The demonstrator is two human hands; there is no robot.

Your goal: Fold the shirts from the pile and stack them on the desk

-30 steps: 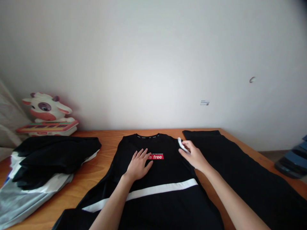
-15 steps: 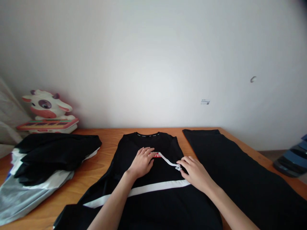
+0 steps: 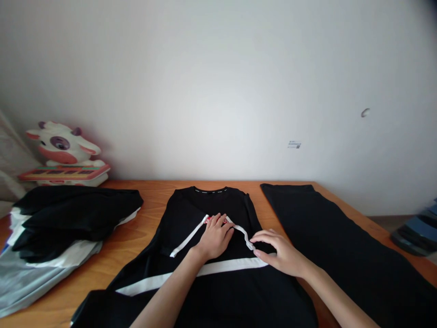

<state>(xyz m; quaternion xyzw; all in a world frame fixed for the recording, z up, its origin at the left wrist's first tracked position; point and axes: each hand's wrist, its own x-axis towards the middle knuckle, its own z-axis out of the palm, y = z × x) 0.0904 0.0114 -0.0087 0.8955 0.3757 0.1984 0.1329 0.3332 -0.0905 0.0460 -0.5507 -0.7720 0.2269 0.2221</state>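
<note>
A black shirt (image 3: pixel 218 300) lies spread on the wooden table, its neckline toward the wall and a broad white stripe (image 3: pixel 228 266) across its lower part. Two narrow white trims slant over the chest, a left one (image 3: pixel 189 237) and a right one (image 3: pixel 243 231); they look like the hems of sleeves folded inward. My left hand (image 3: pixel 215 238) rests flat on the chest with fingers stretched out, partly covering a red printed label (image 3: pixel 207 220). Thumb and forefinger of my right hand (image 3: pixel 278 253) pinch the lower end of the right trim.
To the right, a folded black garment (image 3: pixel 327 228) lies along the table (image 3: pixel 153 200). A pile of black, white and grey clothes (image 3: pixel 78 218) sits at the left. Behind it stands a cow-shaped toy keyboard (image 3: pixel 64 155). Past the right edge is a dark blue object (image 3: pixel 416 232).
My left hand has moved right and slightly down across the chest, uncovering the left white trim. My right hand has shifted a little down and right, still at the right trim's end.
</note>
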